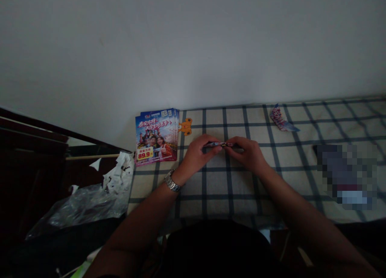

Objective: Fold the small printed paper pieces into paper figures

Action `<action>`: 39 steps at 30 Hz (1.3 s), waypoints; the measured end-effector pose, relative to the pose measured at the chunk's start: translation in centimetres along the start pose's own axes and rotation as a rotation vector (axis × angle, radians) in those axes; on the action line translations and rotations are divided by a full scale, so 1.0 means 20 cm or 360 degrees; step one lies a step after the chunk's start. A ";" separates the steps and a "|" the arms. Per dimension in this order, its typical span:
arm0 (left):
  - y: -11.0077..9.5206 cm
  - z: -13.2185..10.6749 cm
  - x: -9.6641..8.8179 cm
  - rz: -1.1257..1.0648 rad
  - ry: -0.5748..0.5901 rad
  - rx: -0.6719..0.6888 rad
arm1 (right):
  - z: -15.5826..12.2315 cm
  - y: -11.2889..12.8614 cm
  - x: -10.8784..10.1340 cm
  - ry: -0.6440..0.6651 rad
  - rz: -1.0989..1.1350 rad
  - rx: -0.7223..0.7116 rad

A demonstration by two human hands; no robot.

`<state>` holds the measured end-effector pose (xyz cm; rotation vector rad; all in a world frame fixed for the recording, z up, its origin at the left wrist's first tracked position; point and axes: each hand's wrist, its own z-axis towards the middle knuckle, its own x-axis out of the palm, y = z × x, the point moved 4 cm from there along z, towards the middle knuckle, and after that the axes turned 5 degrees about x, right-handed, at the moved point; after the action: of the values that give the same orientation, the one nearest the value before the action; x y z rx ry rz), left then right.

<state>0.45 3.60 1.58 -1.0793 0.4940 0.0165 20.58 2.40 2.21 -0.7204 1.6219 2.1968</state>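
In the head view, the thin, dark, multicoloured strip of folded printed paper (219,144) is seen nearly edge-on, lying crosswise between the two bare hands above the middle of the table. The left hand (200,150) pinches its left end, thumb on the near side and fingers bent over the far side. The right hand (245,151) grips the right end in the same way, and the two thumb tips almost meet at the strip's middle. Both sets of fingers are closed narrowly on the paper.

Below the hands is a table under an off-white cloth with a dark grey-blue check (243,197), its far edge against a plain pale grey wall (193,45). The room is dim. Left of the table stands dark reddish-brown wooden furniture (33,177), and before it lie a crumpled clear plastic bag (90,201) and torn white paper scraps (120,171). The person's dark clothing (217,250) fills the near edge.

Counted: one stack of glossy blue-and-pink leaflets (157,137) at the far left of the cloth, the top one marked 89.9, the number of sheets impossible to tell; one flat orange-brown bear-shaped figure (185,127) just right of it; one pink-and-blue folded paper piece (281,119) at the far right; one pixelated dark item (337,165) at the right, unidentifiable; and one silver metal-link watch (173,180) on the left wrist.
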 end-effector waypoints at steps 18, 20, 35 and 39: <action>0.01 0.00 -0.01 -0.0334 -0.0073 -0.0123 | 0.00 -0.02 0.00 0.0065 0.0163 0.0192; 0.03 0.00 -0.01 -0.0408 -0.0093 -0.0152 | 0.00 -0.02 0.00 0.0085 0.0163 0.0213; 0.06 0.00 -0.01 -0.0557 -0.0194 -0.0305 | 0.01 -0.02 0.00 0.0093 0.0260 0.0237; 0.06 0.00 -0.01 -0.0571 -0.0194 -0.0311 | 0.00 -0.03 0.00 0.0110 0.0248 0.0232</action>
<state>0.10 4.22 0.70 -1.3384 0.1858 -0.1875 20.85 2.69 1.68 -0.6551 1.9096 2.1497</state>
